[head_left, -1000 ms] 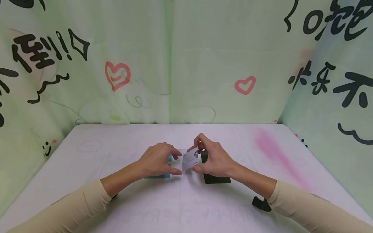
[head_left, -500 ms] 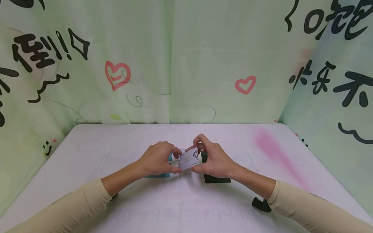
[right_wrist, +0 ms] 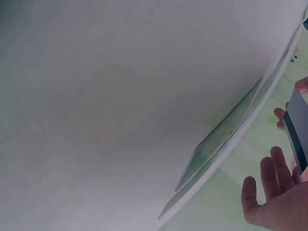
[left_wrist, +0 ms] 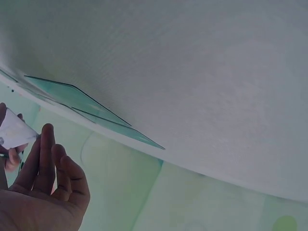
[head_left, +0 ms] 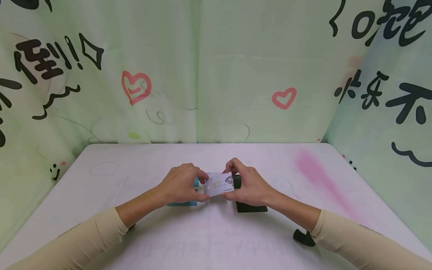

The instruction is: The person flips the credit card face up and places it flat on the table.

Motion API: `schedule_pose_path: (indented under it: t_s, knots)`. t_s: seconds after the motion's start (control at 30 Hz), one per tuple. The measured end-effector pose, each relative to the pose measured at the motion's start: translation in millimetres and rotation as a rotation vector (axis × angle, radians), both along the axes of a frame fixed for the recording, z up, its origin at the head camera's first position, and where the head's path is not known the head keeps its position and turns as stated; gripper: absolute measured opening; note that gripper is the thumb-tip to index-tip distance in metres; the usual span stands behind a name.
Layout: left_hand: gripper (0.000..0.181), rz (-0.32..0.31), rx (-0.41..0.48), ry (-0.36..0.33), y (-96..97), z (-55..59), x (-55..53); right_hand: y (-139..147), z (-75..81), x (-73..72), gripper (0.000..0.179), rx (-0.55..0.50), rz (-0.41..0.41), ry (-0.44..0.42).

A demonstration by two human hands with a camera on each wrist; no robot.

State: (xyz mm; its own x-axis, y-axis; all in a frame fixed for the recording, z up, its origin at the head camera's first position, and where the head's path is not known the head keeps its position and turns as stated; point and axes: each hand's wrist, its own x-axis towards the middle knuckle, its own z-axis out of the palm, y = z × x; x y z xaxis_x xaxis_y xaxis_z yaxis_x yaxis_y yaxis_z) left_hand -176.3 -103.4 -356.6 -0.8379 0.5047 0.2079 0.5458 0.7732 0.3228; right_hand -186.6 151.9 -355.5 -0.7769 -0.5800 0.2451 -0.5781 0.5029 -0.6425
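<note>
A white VIP card [head_left: 219, 184] with gold lettering and a small dark picture is held up between my two hands over the middle of the table. My left hand [head_left: 182, 183] pinches its left end between thumb and fingers. At the other end, my right hand [head_left: 248, 185] has its thumb by the lower edge and bent fingers by the upper edge. The right wrist view shows the card's back with a dark stripe [right_wrist: 295, 140]. Below the hands lie a blue card [head_left: 182, 204] and a black card [head_left: 251, 207], both partly hidden.
More blue [head_left: 196, 182] and black [head_left: 237, 182] flat pieces show behind the held card. Flat shiny cards [left_wrist: 79, 98] lie on the white-covered table [head_left: 209, 232]. Black straps or devices [head_left: 303, 237] sit at the wrists. A printed curtain [head_left: 219, 75] hangs behind.
The card has shifted slightly left and turned its printed face more toward the head camera. My left fingers, apart from it at first, have closed on its left end. The right fingertips sit nearer its right end.
</note>
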Motion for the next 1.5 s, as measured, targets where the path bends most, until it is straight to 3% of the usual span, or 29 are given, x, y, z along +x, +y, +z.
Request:
schedule_pose_path:
  t_s: [0.33, 0.7, 1.03, 1.5]
  knots:
    - [0.045, 0.005, -0.037, -0.007, -2.3, -2.2, 0.4, 2, -3.9, -1.5, 0.049, 0.066, -0.036, -0.042]
    - [0.045, 0.006, -0.095, -0.061, -3.3, -4.9, -1.2, 3, -8.0, -3.3, 0.046, 0.188, -0.039, -0.003]
    - [0.041, -0.006, -0.136, -0.078, -2.6, -8.1, -3.6, -1, -8.0, -0.7, 0.042, 0.307, -0.070, -0.033]
    - [0.036, -0.032, -0.170, -0.049, -0.5, -9.6, -4.6, -2, -7.5, -0.6, 0.032, 0.372, -0.053, 0.006]
